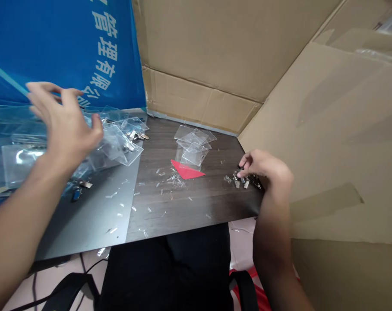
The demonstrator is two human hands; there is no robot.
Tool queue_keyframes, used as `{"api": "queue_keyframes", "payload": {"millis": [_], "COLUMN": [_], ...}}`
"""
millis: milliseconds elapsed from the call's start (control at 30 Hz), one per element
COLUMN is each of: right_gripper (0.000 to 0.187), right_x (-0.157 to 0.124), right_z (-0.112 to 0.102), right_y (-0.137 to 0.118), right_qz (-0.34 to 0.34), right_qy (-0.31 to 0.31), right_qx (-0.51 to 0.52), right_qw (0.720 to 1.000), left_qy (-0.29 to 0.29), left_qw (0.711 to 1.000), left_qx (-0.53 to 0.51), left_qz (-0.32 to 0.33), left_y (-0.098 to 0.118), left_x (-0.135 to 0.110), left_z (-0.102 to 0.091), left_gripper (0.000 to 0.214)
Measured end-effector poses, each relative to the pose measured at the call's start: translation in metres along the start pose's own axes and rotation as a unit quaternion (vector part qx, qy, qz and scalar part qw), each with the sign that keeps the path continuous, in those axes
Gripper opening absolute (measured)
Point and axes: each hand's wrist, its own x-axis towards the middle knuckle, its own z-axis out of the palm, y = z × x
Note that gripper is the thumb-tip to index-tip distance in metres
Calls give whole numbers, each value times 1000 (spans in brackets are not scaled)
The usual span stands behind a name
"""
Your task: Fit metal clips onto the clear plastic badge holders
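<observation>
The person's right hand (263, 168) is reaching down onto a small heap of metal badge clips (239, 180) at the far right of the worktop, its fingers curled close together over the heap. Their tips are touching the clips, though whether they are clamped on one I cannot tell. Parts this small are calling for fingertip work, one clip at a time, since a careless grab could scatter them.

The left hand (64, 125) is hovering with its fingers spread apart above a loose spread of clear plastic badge holders (124, 149), gripping nothing that shows. A few clips are lying among those holders, and these sleeves are sliding over one another, so picking one cleanly means lifting it free of its neighbours.

A smaller stack of holders (192, 144) is sitting mid-worktop, partly on a red triangular piece (184, 170). Clear plastic scraps (163, 183) are littering the dark wood-grain worktop (183, 207) and can get in the way of the fingers. A grey metal sheet (92, 216) is covering its left part. A blue banner with white Chinese characters (66, 47) and cardboard panels (209, 52) are walling in the far side, with another cardboard sheet (338, 129) crowding the right hand's side.
</observation>
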Motion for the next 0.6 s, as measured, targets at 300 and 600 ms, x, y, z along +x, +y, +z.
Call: {"api": "queue_keyframes", "payload": {"millis": [300,600], "right_gripper": [27,29], "right_x": [-6,2], "right_z": [23,15], "right_y": [-5,-18], "right_qz": [-9,-102], "right_qy": [-7,61], "right_qx": [21,-40], "right_qw": [1000,992], "left_qy": [-164,-250], "left_qw": [917,880], "left_qx": [-20,-15], "left_qz": [362,403], "left_y": [-4,2], "left_x": [-22,-47], "left_z": [56,67], "left_gripper": [29,36]}}
